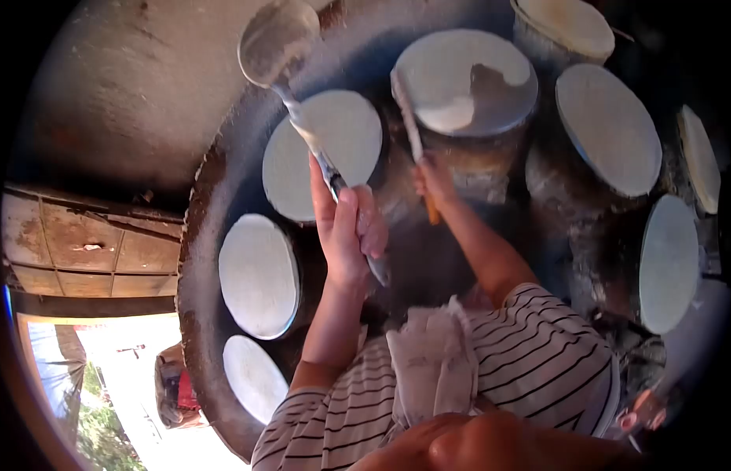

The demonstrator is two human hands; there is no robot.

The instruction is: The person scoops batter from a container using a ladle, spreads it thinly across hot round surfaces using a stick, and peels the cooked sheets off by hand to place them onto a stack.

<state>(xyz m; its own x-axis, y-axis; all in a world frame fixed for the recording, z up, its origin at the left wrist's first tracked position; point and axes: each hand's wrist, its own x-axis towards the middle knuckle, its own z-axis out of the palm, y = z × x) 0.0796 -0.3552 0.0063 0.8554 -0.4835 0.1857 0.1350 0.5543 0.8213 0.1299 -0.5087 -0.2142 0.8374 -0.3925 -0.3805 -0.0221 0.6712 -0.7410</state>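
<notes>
My left hand [350, 228] is closed around the handle of a long metal ladle [277, 49]. The ladle's round bowl is raised toward the top left, above a round white-topped drum [334, 153]. My right hand [434, 180] grips the orange-ended handle of a long, narrow, whitish flat tool [408, 114], perhaps a spatula. This tool's far end lies at the left edge of another round drum top [428, 67], mostly white with a grey patch on its right side.
More round white tops surround me, including ones at the right [609, 129], [668, 263] and left [259, 275]. A dark curved rim [194, 228] borders the left. Beyond it stand a tiled ledge [83, 243] and a bright opening. White cloth [432, 353] hangs over my striped shirt.
</notes>
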